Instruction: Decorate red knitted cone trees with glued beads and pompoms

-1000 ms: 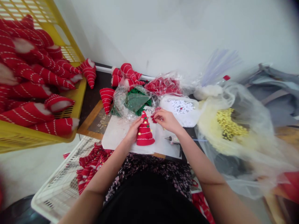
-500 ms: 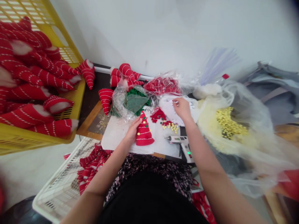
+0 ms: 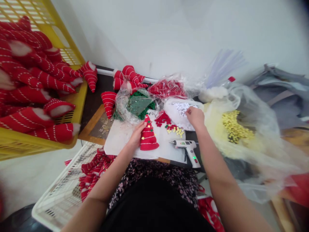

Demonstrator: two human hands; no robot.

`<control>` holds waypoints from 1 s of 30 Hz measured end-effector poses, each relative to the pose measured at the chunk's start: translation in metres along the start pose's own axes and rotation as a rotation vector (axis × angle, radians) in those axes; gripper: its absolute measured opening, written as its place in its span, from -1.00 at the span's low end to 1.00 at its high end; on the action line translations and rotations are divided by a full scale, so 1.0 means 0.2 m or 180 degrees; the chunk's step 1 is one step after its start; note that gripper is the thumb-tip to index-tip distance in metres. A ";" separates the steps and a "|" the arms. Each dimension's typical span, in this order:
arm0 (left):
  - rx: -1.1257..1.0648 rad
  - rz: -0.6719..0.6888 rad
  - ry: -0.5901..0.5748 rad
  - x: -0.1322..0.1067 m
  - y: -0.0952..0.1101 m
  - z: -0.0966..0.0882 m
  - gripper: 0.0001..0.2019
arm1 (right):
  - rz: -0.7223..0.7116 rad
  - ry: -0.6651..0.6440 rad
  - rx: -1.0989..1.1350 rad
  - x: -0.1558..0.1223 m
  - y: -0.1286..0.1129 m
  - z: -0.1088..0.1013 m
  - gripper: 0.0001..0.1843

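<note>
My left hand grips a red fabric cone with white stitched stripes by its left side. Small green and yellow pieces dot the cone, which lies over white paper. Above a plastic bag of small white pieces, my right hand has its fingertips pinched together; whatever is between them is too small to make out. Loose red pieces and yellow pieces are on the paper between the cone and the bag. A white glue gun with a green light lies below my right hand, nozzle pointing left.
At left, a yellow crate is heaped with striped red cones. A white basket with more red pieces sits below. Bags of green pieces, red pieces and yellow pieces line the back and right, before a wall.
My right hand has moved right and slightly down over the bag, uncovering more of the white pieces and the glue gun's handle. My left hand still holds the cone in place.
</note>
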State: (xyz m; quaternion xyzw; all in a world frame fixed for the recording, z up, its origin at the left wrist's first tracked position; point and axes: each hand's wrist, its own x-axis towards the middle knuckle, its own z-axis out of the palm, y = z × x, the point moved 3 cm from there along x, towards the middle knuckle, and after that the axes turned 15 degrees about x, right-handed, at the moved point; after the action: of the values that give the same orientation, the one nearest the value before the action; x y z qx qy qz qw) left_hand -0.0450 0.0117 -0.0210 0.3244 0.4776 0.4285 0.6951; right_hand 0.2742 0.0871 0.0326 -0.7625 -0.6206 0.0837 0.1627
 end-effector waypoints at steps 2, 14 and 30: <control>0.0009 0.0015 -0.0021 0.00 0.00 0.00 -0.53 | -0.0090 0.0030 0.0172 -0.01 0.00 0.01 -0.71; -0.0003 0.0118 -0.0058 0.00 0.00 0.00 -0.56 | -0.0286 0.0073 0.1671 -0.01 -0.02 0.00 -0.72; 0.0053 0.0489 -0.0035 0.04 -0.02 -0.01 -0.62 | -0.2123 -0.0916 0.3108 -0.70 -0.68 0.09 -0.70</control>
State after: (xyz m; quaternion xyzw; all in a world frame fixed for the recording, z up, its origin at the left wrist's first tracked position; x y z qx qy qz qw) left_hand -0.0435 0.0171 -0.0281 0.3682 0.4510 0.4748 0.6600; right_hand 0.1125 -0.0230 0.0530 -0.3453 -0.7316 0.4055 0.4255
